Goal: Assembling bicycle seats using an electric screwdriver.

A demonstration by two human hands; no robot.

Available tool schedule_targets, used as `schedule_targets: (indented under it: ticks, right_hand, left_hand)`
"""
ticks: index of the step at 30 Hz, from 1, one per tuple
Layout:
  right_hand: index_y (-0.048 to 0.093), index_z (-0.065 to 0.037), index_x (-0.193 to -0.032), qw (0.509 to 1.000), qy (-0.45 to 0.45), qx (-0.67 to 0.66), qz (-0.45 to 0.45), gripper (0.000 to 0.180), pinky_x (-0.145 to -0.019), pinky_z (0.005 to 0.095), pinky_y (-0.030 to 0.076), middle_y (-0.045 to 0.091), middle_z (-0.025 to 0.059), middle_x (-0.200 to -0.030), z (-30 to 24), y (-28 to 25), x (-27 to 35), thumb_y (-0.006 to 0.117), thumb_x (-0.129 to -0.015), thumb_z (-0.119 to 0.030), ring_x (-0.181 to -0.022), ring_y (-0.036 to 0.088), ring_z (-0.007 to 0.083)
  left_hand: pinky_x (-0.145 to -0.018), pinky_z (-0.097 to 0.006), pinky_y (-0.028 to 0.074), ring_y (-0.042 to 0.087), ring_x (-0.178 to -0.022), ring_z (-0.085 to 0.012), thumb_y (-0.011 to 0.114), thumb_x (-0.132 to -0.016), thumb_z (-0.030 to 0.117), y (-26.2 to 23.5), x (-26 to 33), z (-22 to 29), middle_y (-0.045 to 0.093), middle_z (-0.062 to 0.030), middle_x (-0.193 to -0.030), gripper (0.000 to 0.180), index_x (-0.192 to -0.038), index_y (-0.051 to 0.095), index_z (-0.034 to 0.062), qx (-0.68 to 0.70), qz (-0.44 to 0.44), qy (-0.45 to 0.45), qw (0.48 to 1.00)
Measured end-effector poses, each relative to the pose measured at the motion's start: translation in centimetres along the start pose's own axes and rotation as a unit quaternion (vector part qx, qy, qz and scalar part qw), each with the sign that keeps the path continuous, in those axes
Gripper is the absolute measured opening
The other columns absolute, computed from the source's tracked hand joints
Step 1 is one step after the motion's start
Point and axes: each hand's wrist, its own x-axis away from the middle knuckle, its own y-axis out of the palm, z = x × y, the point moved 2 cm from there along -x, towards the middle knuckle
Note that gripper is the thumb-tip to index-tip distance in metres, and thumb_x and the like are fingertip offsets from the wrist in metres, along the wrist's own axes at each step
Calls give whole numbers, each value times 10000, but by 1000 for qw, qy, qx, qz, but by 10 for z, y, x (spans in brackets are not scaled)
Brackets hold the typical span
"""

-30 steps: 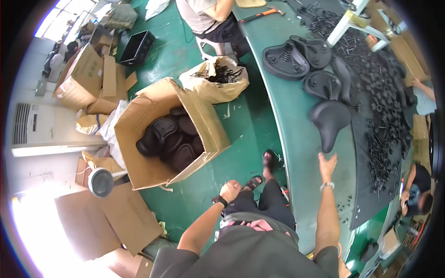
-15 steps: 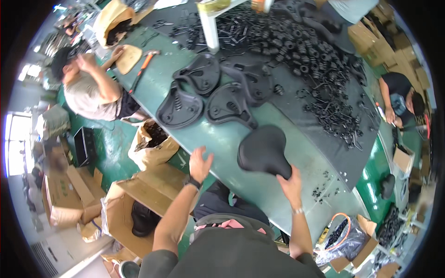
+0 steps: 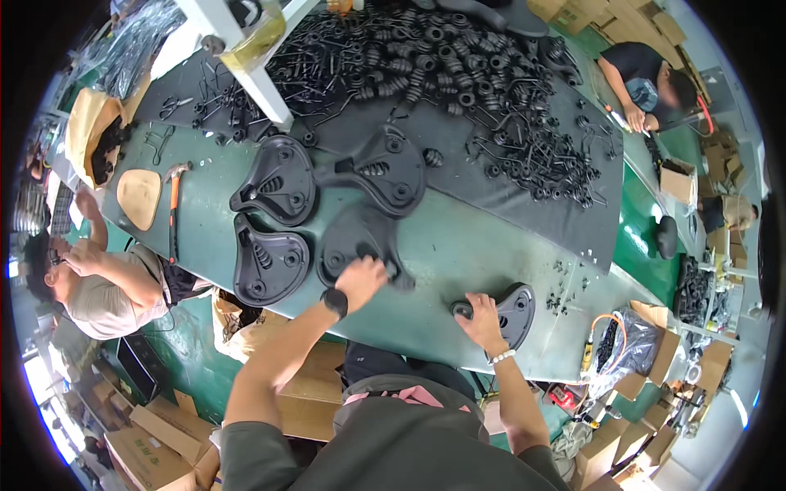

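Several black bicycle saddles lie underside up on the green table. My right hand (image 3: 483, 321) is closed on the narrow nose of one saddle (image 3: 519, 314) near the front edge, its hollow underside facing up. My left hand (image 3: 363, 280) has its fingers curled over another saddle (image 3: 358, 233), which is smeared by motion; the hand hides part of it. Left of that one rests a saddle (image 3: 271, 260). Behind are two more, a saddle (image 3: 277, 180) at the left and a saddle (image 3: 389, 172) at the right.
A big heap of black springs and bent metal parts (image 3: 426, 61) covers the dark mat. A white post (image 3: 260, 92) stands at the back. An orange-handled hammer (image 3: 174, 214) and a tan saddle-shaped board (image 3: 139, 199) lie left. Small dark parts (image 3: 561, 286) are scattered right. Two people work nearby.
My right hand has turned its saddle from smooth side up to underside up and brought it nearer the front edge. My left hand has reached onto another saddle. The view has shifted.
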Motion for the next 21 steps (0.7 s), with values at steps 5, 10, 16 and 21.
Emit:
schedule_targets:
  ticks: [5, 10, 16, 21]
  right_hand:
    - [549, 11, -1292, 971, 115, -206, 32, 612, -1003, 464, 446, 562, 215, -1256, -73, 33, -66, 752, -808, -301, -1131, 537, 407]
    - [516, 43, -1325, 989, 108, -84, 50, 624, -1011, 469, 437, 553, 251, -1256, -96, 61, -69, 718, -853, -311, -1147, 524, 434]
    - [548, 1, -1295, 978, 125, -146, 79, 571, -993, 474, 436, 585, 229, -1212, -74, 64, -48, 705, -857, -331, -1135, 536, 408]
    - [545, -41, -1304, 994, 99, 46, -22, 686, -1086, 471, 356, 557, 186, -1257, -18, 0, -11, 759, -769, -413, -1237, 476, 365]
  left_hand:
    - [-1135, -465, 334, 460, -1295, -278, 632, -780, 208, 14, 61, 6, 568, -59, -1258, 194, -953, 682, 138, 66, -1, 235, 970]
    - [-1094, -465, 360, 488, -1261, -300, 627, -842, 253, 0, 55, -2, 546, -116, -1323, 343, -1136, 633, 77, 147, 151, -45, 977]
    - [-974, -471, 429, 568, -1125, -341, 632, -904, 368, 33, 60, 3, 600, -151, -1244, 465, -1224, 585, 35, 319, 52, -161, 932]
    - [-1166, -488, 281, 340, -1410, -353, 774, -757, 316, -39, -25, -107, 380, -169, -1502, 940, -1504, 284, 23, 93, 139, -274, 947]
